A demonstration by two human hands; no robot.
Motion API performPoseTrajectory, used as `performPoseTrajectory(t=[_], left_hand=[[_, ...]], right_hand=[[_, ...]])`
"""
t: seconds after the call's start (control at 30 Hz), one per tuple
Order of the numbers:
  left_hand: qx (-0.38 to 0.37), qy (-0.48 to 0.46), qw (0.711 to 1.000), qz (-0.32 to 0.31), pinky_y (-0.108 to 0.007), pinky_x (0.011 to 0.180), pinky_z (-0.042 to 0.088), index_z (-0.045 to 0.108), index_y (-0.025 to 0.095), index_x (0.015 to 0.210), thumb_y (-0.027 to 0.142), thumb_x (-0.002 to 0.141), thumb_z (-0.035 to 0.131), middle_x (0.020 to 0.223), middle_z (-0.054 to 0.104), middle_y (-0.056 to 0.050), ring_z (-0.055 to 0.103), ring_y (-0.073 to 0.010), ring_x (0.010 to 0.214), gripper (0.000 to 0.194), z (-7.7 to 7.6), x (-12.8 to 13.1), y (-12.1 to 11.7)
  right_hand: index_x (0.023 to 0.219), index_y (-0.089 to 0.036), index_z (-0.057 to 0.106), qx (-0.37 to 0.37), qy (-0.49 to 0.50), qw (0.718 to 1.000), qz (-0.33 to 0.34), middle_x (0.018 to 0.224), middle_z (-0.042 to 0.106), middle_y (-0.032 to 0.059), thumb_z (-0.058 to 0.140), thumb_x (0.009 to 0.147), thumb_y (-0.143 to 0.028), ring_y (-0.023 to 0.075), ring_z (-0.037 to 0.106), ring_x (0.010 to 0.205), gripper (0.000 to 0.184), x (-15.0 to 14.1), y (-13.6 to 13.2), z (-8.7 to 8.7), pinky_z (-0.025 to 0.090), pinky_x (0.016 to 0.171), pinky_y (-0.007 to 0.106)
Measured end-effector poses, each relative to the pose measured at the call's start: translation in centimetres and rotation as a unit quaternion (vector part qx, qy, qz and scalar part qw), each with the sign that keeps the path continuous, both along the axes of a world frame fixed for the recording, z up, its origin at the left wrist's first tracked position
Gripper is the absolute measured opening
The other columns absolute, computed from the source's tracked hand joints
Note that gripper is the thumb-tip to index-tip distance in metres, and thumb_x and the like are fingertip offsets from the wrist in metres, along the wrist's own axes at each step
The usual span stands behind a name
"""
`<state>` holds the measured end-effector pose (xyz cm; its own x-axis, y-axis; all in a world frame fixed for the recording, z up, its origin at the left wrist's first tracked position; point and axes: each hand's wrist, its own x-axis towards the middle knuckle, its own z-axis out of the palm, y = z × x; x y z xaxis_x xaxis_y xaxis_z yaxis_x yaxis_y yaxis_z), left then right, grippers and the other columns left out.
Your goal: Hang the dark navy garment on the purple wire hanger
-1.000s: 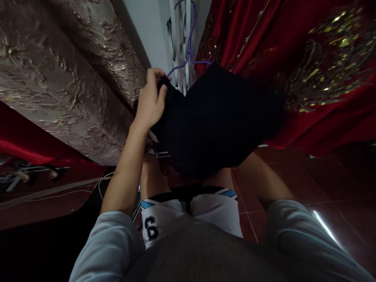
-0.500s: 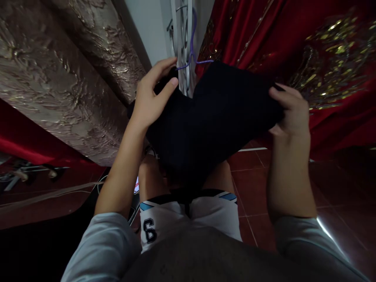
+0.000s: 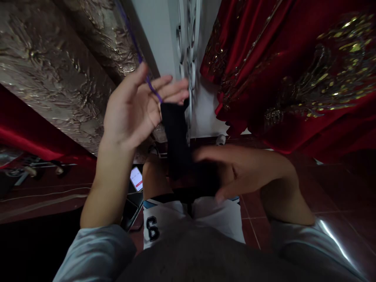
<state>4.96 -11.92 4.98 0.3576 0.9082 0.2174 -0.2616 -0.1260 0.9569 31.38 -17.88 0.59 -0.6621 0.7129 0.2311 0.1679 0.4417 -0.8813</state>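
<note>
A purple clothes hanger [image 3: 151, 87] runs at a slant across my left hand [image 3: 136, 105], passing between the thumb and the half-spread fingers, which carry it. From its lower end a black cloth garment [image 3: 176, 135], bunched narrow, hangs down over my lap. My right hand [image 3: 237, 166], blurred, is at the garment's lower part, with dark cloth between its thumb and fingers. The exact grip of the right fingertips is smeared. The garment's lower edge merges with the shadow between my legs.
Textured beige fabric [image 3: 58, 74] hangs at the left, and red sequinned fabric [image 3: 293, 78] at the right. Between them is a white metal frame [image 3: 190, 51]. A lit phone [image 3: 136, 179] lies beside my left leg. Red tiles [image 3: 329, 188] cover the floor.
The garment was spread wide between both hands and is now bunched narrow. My right hand came down and inward. My left hand turned palm up, and the hanger swung to the left.
</note>
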Motion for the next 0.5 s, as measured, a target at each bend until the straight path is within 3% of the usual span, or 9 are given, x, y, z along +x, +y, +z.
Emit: performPoseTrajectory(t=[0.07,0.13,0.23,0.3,0.37,0.43,0.5], left_hand=[[-0.051,0.087,0.995,0.029,-0.042,0.088,0.064,0.074,0.015,0.105,0.037,0.105,0.043,0.078,0.067,-0.006,0.075,-0.0205,0.078,0.038,-0.8,-1.1,-0.9],[-0.063,0.227,0.972,0.019,-0.034,0.059,0.061,0.074,0.018,0.107,0.034,0.093,0.063,0.060,0.055,-0.001,0.060,-0.0156,0.048,0.024,-1.6,-2.6,-1.7],[-0.035,0.417,0.905,-0.083,-0.024,0.045,0.046,0.073,0.021,0.112,0.034,0.091,0.064,0.063,0.056,-0.001,0.052,-0.0130,0.048,0.026,-1.9,-5.1,-2.9],[0.014,0.465,0.881,-0.085,-0.022,0.048,0.044,0.074,0.022,0.109,0.034,0.094,0.058,0.071,0.061,-0.002,0.056,-0.0139,0.057,0.024,-1.9,-6.3,-3.0],[0.064,0.444,0.893,-0.023,-0.023,0.053,0.045,0.075,0.021,0.102,0.035,0.094,0.058,0.075,0.064,-0.003,0.058,-0.0148,0.063,0.022,-2.2,-7.1,-2.2],[0.108,0.386,0.914,0.063,-0.026,0.058,0.048,0.074,0.020,0.094,0.036,0.092,0.064,0.076,0.066,-0.004,0.060,-0.0157,0.065,0.019,-2.9,-7.5,-0.6],[0.169,0.330,0.915,0.160,-0.029,0.065,0.051,0.072,0.018,0.093,0.033,0.088,0.071,0.078,0.069,-0.005,0.064,-0.0168,0.070,0.016,-3.9,-7.5,1.1]], right_hand=[[0.099,-0.024,0.079,-0.061,-0.039,0.996,0.057,0.088,0.073,0.0028,0.093,0.054,-0.043,0.0228,0.071,0.083,0.051,-0.5,0.8,-0.2,0.060,0.073,0.034],[0.104,-0.023,0.079,-0.065,-0.020,0.997,0.021,0.099,0.075,0.0051,0.086,0.068,-0.045,0.0235,0.072,0.091,0.043,-0.4,3.0,-1.1,0.060,0.083,0.036],[0.123,-0.026,0.071,0.035,0.029,0.994,-0.096,0.131,0.068,0.0068,0.076,0.083,-0.043,0.0256,0.062,0.125,0.044,0.2,7.2,-3.7,0.048,0.111,0.045],[0.126,-0.027,0.069,0.089,0.046,0.984,-0.145,0.140,0.062,0.0061,0.078,0.081,-0.044,0.0254,0.052,0.137,0.049,0.5,9.4,-5.9,0.040,0.119,0.045],[0.113,-0.024,0.073,0.038,0.028,0.992,-0.113,0.126,0.069,0.0062,0.078,0.081,-0.048,0.0243,0.060,0.125,0.041,0.6,10.9,-8.0,0.047,0.111,0.041],[0.093,-0.021,0.073,-0.073,0.051,0.992,-0.094,0.094,0.072,0.0035,0.074,0.083,-0.054,0.0194,0.068,0.092,0.034,0.6,11.9,-9.6,0.056,0.087,0.034],[0.084,-0.021,0.067,-0.135,0.147,0.969,-0.146,0.076,0.067,0.0005,0.072,0.083,-0.057,0.0154,0.064,0.073,0.037,0.6,13.0,-10.1,0.055,0.071,0.029]])
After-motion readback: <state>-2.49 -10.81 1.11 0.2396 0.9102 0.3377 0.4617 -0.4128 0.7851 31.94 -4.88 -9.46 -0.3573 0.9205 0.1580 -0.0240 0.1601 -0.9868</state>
